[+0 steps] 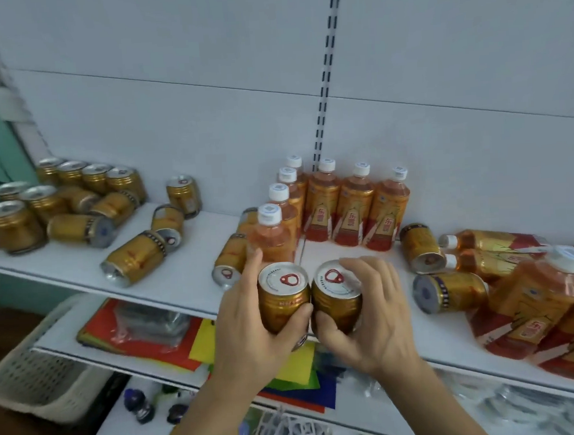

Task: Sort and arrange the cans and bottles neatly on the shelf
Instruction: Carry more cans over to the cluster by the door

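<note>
My left hand (248, 324) grips a gold can (282, 300) upright, its silver lid with a red pull ring facing up. My right hand (369, 316) grips a second gold can (337, 298) right beside it; the two cans touch above the front edge of the white shelf (181, 277). Behind them stand orange-labelled bottles with white caps (355, 209), in a row along the back and a column coming forward. Several gold cans (76, 196) stand and lie scattered at the left. Toppled bottles (532, 299) and cans (448, 291) lie at the right.
Lower shelves (85, 350) hold coloured paper sheets and plastic-wrapped goods. A white perforated basket (36, 374) sits at the lower left on the floor. A slotted metal upright (324, 77) runs up the white back panel.
</note>
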Demonstrator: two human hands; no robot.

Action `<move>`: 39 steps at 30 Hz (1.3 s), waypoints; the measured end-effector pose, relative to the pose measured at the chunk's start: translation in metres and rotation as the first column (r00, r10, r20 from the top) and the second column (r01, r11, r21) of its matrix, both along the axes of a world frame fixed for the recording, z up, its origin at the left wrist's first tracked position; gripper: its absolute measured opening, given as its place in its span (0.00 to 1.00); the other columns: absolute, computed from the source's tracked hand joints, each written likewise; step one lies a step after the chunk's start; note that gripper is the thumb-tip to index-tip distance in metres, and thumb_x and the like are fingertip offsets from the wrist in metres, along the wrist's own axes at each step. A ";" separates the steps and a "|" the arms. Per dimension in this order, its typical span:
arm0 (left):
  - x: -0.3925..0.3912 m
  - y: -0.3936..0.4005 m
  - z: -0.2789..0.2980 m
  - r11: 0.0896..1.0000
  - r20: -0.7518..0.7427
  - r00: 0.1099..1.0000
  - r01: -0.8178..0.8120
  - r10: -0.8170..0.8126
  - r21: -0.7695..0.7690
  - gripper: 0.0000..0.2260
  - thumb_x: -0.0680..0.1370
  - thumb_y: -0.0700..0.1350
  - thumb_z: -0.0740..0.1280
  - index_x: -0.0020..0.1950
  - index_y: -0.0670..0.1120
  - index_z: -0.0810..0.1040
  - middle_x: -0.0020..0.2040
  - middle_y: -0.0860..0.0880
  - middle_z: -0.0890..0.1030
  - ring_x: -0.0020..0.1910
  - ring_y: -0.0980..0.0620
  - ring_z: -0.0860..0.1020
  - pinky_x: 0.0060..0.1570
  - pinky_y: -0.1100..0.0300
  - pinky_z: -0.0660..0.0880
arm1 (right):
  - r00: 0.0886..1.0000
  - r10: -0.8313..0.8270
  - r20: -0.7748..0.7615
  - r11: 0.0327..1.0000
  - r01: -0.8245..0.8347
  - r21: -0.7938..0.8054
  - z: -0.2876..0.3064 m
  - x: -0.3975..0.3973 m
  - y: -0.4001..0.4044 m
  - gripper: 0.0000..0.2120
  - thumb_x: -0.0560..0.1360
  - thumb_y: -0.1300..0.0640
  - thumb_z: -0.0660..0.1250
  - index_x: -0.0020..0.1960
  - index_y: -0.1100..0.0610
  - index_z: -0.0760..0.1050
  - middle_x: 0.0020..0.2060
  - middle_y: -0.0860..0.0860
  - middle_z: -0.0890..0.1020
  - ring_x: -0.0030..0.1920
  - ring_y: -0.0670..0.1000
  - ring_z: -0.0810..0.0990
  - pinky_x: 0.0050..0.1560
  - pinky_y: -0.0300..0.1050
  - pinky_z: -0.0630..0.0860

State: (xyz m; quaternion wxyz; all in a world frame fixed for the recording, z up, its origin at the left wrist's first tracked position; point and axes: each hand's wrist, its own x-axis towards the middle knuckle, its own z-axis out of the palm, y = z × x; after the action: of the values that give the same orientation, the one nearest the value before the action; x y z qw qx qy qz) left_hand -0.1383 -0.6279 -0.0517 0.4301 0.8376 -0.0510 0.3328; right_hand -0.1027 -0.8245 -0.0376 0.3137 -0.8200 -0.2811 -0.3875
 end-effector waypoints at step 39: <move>0.096 0.431 -0.009 0.952 -0.258 0.936 -0.174 0.240 0.252 0.40 0.74 0.62 0.75 0.81 0.57 0.59 0.74 0.54 0.71 0.70 0.50 0.74 0.59 0.52 0.79 | 0.846 -0.340 -0.410 0.879 0.132 -0.458 0.008 0.097 0.446 0.39 0.68 0.28 0.59 0.69 0.52 0.75 0.61 0.49 0.83 0.68 0.54 0.76 0.82 0.60 0.58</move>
State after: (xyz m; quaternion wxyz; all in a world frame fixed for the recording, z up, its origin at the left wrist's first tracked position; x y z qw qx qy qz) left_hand -0.0420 -0.1964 -0.0611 0.2977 0.9208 0.0634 0.2440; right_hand -0.0057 -0.3788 -0.0293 0.1417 -0.9660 -0.1644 -0.1406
